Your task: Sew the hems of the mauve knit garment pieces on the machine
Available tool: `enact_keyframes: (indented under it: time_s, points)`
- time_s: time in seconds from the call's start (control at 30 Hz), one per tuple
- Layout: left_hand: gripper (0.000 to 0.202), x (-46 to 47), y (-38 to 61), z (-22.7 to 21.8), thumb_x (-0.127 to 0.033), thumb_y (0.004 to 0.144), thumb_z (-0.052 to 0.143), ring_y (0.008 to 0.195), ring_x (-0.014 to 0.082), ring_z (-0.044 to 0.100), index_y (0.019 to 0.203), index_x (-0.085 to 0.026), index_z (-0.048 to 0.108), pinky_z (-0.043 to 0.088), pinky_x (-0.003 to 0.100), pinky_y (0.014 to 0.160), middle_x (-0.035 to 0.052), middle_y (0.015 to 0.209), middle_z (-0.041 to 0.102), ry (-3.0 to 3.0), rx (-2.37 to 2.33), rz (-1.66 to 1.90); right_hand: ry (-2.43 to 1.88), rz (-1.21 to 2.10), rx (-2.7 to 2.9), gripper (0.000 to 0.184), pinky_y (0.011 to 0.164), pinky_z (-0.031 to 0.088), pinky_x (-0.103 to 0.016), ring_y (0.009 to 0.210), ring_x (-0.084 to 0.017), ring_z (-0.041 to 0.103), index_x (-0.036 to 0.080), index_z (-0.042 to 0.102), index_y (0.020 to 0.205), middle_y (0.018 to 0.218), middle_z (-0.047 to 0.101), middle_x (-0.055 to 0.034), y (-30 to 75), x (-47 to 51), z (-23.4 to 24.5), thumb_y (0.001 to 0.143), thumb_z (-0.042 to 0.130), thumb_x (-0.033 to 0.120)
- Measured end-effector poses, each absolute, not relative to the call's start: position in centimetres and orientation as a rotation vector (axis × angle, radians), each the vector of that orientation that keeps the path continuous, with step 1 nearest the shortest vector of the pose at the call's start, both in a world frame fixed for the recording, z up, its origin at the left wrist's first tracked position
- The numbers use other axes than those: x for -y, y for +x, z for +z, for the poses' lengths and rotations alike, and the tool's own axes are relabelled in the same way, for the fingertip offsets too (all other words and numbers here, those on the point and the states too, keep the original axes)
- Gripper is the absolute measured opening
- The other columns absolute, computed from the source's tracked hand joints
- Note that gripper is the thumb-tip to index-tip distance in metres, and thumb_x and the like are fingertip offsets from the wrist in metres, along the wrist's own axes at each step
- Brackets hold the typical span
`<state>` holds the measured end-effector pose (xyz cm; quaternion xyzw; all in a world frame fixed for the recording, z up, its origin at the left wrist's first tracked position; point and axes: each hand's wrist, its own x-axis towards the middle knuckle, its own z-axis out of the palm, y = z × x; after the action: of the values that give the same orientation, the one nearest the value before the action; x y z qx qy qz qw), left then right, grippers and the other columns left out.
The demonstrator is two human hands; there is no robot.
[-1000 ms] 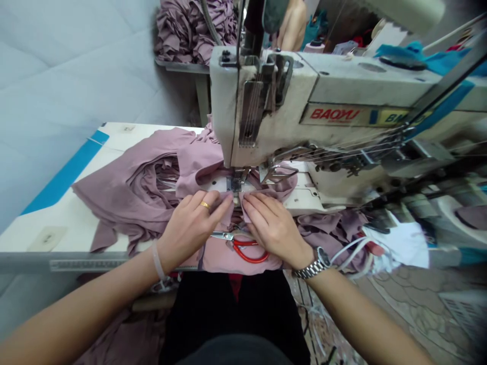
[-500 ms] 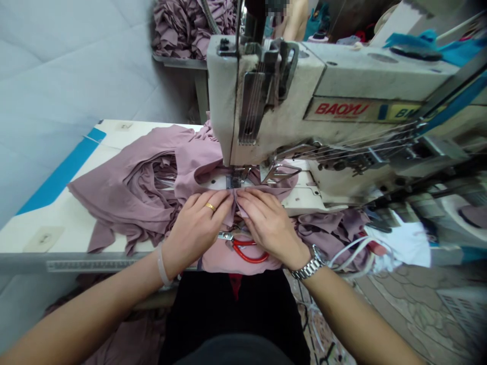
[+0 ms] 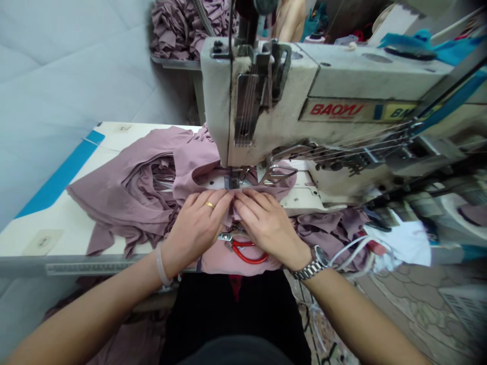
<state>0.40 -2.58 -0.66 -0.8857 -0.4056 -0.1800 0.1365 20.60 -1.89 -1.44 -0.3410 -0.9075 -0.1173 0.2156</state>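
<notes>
Drawn closer together, a sewer's left hand (image 3: 194, 228) and right hand (image 3: 268, 225) press mauve knit fabric (image 3: 152, 203) flat, fingers (image 3: 216, 203) together and lightly curled, tips nearly meeting just below the presser foot (image 3: 232, 181) of a Baoyu sewing machine (image 3: 266, 91). Red-handled scissors (image 3: 245, 253), partly hidden, lie beneath the fingers on a white table (image 3: 49, 238).

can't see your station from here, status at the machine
Left hand, right hand: both pressed on mauve knit fabric, fingers meeting just before the presser foot. Red-handled scissors lie on fabric below the hands. Nothing blocking.
</notes>
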Motion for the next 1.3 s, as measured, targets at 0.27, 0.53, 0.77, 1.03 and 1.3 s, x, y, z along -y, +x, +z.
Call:
enact_keyframes:
  time_s: [0.27,0.53,0.77,1.03,1.3]
  points:
    - [0.042,2.2,0.2,-0.7,-0.012,0.092,0.045,0.113,0.0275,0.053,0.133,-0.008,0.053,0.043,0.04,0.089,0.0152,0.13,0.057,-2.593,1.167,-0.455,-0.994,-0.246,2.466,0.035,0.097,0.047,-0.045,0.119,-0.029,0.051,0.003,0.057,0.125,0.13,0.059,-0.0174,20.4,1.7,-1.6,0.095,0.047,0.019]
    - [0.041,1.8,0.3,-0.3,-0.014,0.092,0.044,0.114,0.0278,0.053,0.133,-0.009,0.052,0.043,0.041,0.089,0.0159,0.132,0.056,-2.602,1.202,-0.418,-1.077,-0.217,2.445,0.039,0.101,0.043,-0.046,0.121,-0.029,0.051,0.003,0.057,0.127,0.132,0.058,-0.0164,20.3,1.2,-1.6,0.097,0.045,0.026]
    - [0.036,1.4,0.1,0.0,-0.016,0.093,0.047,0.114,0.0286,0.055,0.127,-0.008,0.056,0.045,0.042,0.087,0.015,0.131,0.058,-2.603,1.169,-0.417,-1.11,-0.215,2.42,0.039,0.099,0.043,-0.045,0.118,-0.029,0.052,0.005,0.056,0.128,0.129,0.06,-0.0159,19.8,1.0,-1.5,0.098,0.043,0.026]
    - [0.03,1.0,-1.3,0.2,-0.016,0.095,0.048,0.106,0.0232,0.061,0.12,-0.015,0.063,0.048,0.039,0.09,0.0125,0.116,0.065,-2.75,0.974,-0.562,-0.919,-0.028,2.289,0.022,0.093,0.046,-0.042,0.105,-0.022,0.056,0.015,0.064,0.11,0.109,0.068,-0.0097,20.6,0.9,-2.1,0.093,0.049,0.016]
    - [0.027,0.5,-0.9,-0.1,-0.025,0.096,0.051,0.1,0.0226,0.063,0.116,-0.013,0.064,0.05,0.038,0.088,0.0118,0.116,0.066,-2.675,1.004,-0.609,-0.963,-0.019,2.295,0.022,0.089,0.047,-0.041,0.103,-0.024,0.055,0.012,0.066,0.108,0.109,0.067,-0.011,20.0,0.5,-1.6,0.093,0.05,0.016]
